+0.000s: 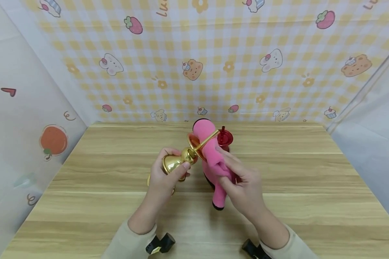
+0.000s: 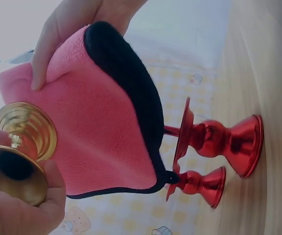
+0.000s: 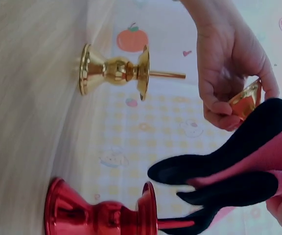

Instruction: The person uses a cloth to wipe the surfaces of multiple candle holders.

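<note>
My left hand [image 1: 162, 178] grips a shiny gold candlestick [image 1: 172, 163] by its flared base and rounded stem. It tilts so that its dish and thin spike point up and right, against a pink cloth [image 1: 210, 149] with black edging. My right hand [image 1: 247, 189] pinches the folded cloth, which lies against the candlestick's dish and hangs down. In the left wrist view, two red candlesticks [image 2: 244, 139] stand on the table behind the cloth. A second gold candlestick [image 3: 114, 69] stands upright in the right wrist view; my left hand mostly hides it in the head view.
The wood-grain table [image 1: 295, 172] runs back to a yellow checked cloth backdrop [image 1: 230, 86]. A white printed sheet [image 1: 26, 108] hangs at the left. Black devices [image 1: 167, 242] sit at both wrists, by the beige sleeves.
</note>
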The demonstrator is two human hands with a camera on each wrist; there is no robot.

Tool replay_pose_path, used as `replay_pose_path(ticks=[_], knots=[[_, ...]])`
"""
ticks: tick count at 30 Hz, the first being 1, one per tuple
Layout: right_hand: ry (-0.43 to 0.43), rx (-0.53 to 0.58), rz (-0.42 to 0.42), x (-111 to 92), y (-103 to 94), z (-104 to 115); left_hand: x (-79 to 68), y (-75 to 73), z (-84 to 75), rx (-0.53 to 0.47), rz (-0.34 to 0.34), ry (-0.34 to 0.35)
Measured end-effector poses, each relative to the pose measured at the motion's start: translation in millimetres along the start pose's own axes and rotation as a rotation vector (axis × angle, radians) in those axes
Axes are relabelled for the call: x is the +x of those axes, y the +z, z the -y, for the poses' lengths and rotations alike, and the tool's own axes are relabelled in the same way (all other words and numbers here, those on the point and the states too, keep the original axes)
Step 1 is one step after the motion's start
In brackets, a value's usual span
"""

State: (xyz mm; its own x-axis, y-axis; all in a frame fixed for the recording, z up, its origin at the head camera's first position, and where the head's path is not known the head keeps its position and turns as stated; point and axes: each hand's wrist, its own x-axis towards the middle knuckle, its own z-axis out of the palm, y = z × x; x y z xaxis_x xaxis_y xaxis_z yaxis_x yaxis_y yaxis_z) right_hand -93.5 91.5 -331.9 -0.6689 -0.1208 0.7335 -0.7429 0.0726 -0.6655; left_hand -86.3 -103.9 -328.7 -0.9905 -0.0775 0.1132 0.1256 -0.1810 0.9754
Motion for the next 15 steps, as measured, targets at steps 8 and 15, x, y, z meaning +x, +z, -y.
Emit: replay_pose_path(ticks=[8, 15], knots=[[0.113, -0.033, -0.037, -3.7, -1.6, 4.8, -2.2, 2.5, 1.1, 0.025, 0.034, -0.013], [0.532, 0.071, -0.229, 2.2, -1.7, 13.9, -0.6, 2.2, 5.9, 0.047, 0.109, 0.033]])
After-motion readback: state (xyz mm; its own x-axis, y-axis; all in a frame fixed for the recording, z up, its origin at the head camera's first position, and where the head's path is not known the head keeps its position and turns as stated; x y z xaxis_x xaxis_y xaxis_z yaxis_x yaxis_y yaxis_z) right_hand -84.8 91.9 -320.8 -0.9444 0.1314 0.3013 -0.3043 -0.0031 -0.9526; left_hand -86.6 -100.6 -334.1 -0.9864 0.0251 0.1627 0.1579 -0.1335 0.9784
